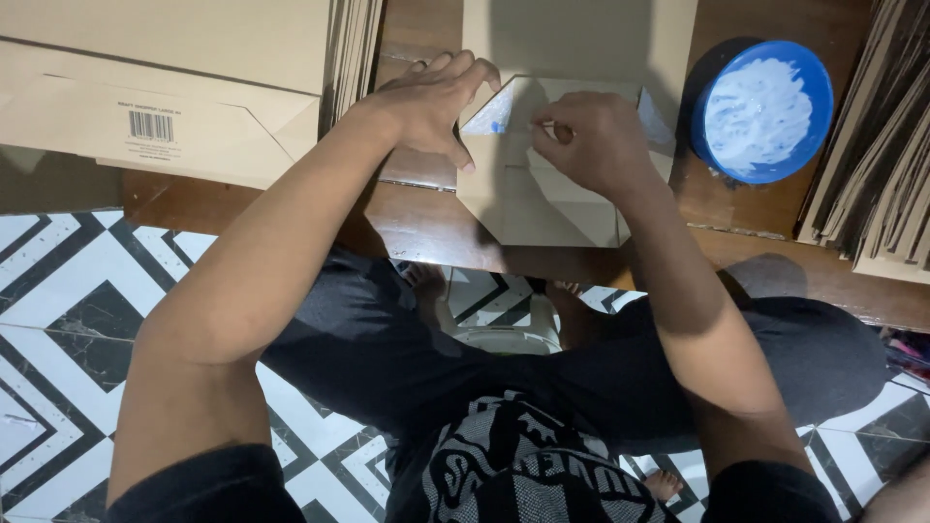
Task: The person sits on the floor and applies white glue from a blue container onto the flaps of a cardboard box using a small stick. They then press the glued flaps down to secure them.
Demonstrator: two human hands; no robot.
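Flat brown folded paper bag (pixel 542 208) is pressed by the open left hand (pixel 436 102); a thin stick (pixel 539 125) is pinched in the right hand (pixel 591 140) grip.

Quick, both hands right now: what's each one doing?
Left hand: open, fingers pressing flat on the folded paper bag.
Right hand: closed, pinching a thin stick.

tan paper bag (pixel 542 199), blue bowl (pixel 765 111) of white paste, black-and-white geometric floor (pixel 68 291).

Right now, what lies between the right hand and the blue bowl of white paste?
In the head view, only the folded edge of the brown paper bag and a strip of bare wooden table separate the right hand from the blue bowl.
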